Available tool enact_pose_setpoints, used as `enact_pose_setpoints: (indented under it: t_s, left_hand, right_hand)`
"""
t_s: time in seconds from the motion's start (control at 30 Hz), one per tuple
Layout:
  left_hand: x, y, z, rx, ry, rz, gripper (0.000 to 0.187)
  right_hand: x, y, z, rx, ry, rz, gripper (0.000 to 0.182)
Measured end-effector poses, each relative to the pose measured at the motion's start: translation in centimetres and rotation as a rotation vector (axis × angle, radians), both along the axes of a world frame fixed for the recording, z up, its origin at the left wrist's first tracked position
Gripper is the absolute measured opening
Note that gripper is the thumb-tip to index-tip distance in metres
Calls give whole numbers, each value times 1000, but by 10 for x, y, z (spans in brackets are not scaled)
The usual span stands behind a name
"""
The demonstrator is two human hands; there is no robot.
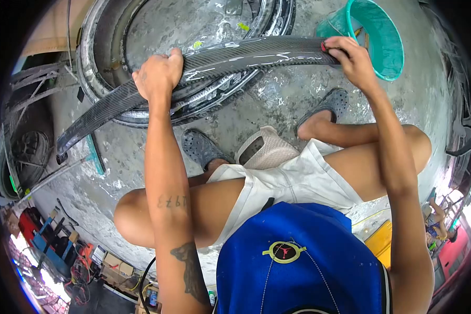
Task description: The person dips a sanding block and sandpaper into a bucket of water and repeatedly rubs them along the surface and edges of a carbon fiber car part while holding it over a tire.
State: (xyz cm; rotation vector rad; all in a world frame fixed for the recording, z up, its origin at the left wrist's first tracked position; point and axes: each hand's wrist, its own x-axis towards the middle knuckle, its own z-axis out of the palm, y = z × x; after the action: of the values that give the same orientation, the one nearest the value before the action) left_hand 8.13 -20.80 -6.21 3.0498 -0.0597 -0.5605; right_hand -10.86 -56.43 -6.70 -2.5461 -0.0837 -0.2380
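A long, curved, glossy black strip with a carbon-weave pattern spans the view in front of me, above a dark ring-shaped part on the floor. My left hand is wrapped over the strip left of its middle, fingers closed on it. At the strip's right end my right hand pinches it beside a small red piece. The strip's far left end reaches down to the lower left, near a green-headed tool.
A green bucket with items inside stands at the upper right. Metal racks are at the left. Boxes and cables lie at the lower left. Another person is far right. I sit on a low stool.
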Motion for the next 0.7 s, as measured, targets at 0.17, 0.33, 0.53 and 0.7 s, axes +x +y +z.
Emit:
enact_pose_setpoints:
  t_s: [0.17, 0.33, 0.53, 0.7]
  left_hand:
    - [-5, 0, 0, -25, -74, 9, 65]
    - [-3, 0, 1, -59, -51, 18, 66]
    - [-1, 0, -1, 5, 9, -21, 64]
    - [-3, -2, -1, -44, -66, 5, 65]
  right_hand:
    - [55, 116, -11, 78, -80, 126, 15]
    - [33, 43, -4, 116, -35, 172, 13]
    - [33, 32, -14, 49, -37, 67, 16]
    - [65, 73, -5, 177, -37, 289, 12]
